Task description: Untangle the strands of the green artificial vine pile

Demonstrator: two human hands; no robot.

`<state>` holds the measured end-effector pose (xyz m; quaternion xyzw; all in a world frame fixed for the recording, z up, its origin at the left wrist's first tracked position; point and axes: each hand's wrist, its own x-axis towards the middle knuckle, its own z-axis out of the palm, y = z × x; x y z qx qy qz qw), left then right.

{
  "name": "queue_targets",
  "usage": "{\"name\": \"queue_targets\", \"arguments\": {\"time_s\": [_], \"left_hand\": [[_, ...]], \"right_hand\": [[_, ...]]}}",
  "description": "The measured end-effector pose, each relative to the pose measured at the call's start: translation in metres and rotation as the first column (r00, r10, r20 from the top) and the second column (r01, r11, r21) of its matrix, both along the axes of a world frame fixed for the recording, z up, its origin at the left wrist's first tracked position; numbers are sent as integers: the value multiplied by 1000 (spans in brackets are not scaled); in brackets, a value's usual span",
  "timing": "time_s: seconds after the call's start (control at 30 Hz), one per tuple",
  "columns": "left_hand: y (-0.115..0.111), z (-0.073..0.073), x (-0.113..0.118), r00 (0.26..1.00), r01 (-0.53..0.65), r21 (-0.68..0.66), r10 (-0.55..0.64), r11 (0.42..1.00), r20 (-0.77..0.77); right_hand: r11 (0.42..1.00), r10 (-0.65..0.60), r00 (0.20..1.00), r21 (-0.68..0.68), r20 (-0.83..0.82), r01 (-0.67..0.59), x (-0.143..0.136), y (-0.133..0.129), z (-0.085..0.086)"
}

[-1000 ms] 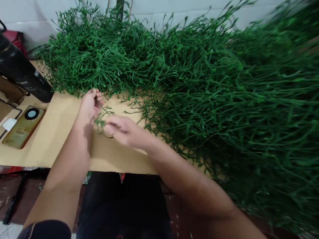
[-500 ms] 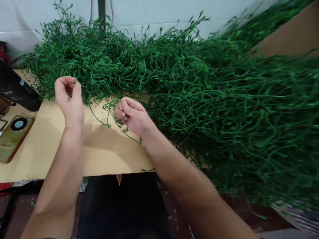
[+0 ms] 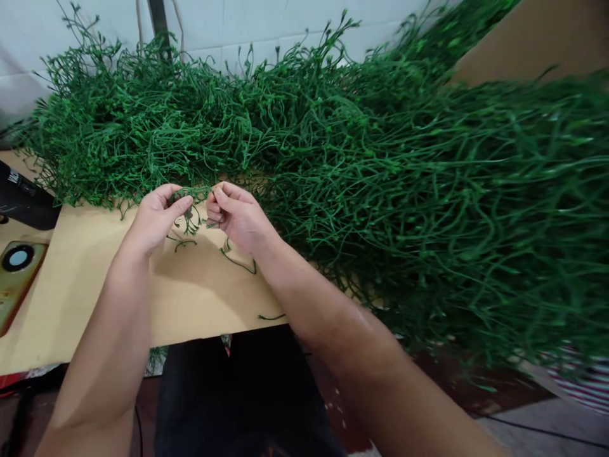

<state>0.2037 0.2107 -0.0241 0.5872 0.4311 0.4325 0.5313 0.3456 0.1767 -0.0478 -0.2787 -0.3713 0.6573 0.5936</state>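
A small green branching sprig [image 3: 191,222], which looks like plastic foliage, spans the short gap between my two hands above the cardboard. My left hand [image 3: 162,216] is closed on its left end, thumb against fingers. My right hand [image 3: 240,219] pinches the sprig's other end between thumb and forefinger, the remaining fingers curled in. Just behind both hands lies a large heap of similar green stems [image 3: 295,146]. Under my right hand a loose stem [image 3: 240,263] rests on the cardboard sheet [image 3: 200,298], and a short piece [image 3: 272,317] lies near its front edge.
At the left stand a tipped black cylinder [image 3: 26,197] and a phone [image 3: 19,273] lying camera side up. A cardboard panel [image 3: 533,41] rises at the back right. White tiled wall [image 3: 266,25] closes the back. A striped cloth [image 3: 580,381] shows at lower right.
My left hand has come down and right from the heap's edge and closed on the sprig beside my right hand. My right hand keeps its pinch. The view has shifted slightly right.
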Motion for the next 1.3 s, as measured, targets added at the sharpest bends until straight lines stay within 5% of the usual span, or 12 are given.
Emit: {"name": "queue_targets", "arguments": {"time_s": [0.37, 0.67, 0.9, 1.3], "left_hand": [[13, -5, -2, 974, -225, -35, 226, 974, 10], [7, -4, -5, 991, -27, -171, 4, 985, -132], [9, -6, -3, 974, -93, -66, 77, 993, -214], [22, -30, -7, 818, -102, 166, 177, 981, -547]], "right_hand": [[989, -5, 987, -144, 161, 29, -8, -3, 5], [982, -125, 970, -111, 210, 150, -5, 2, 2], [978, -197, 942, -15, 270, 209, -4, 4, -2], [928, -372, 878, 96, 302, 360, -1, 4, 0]]}}
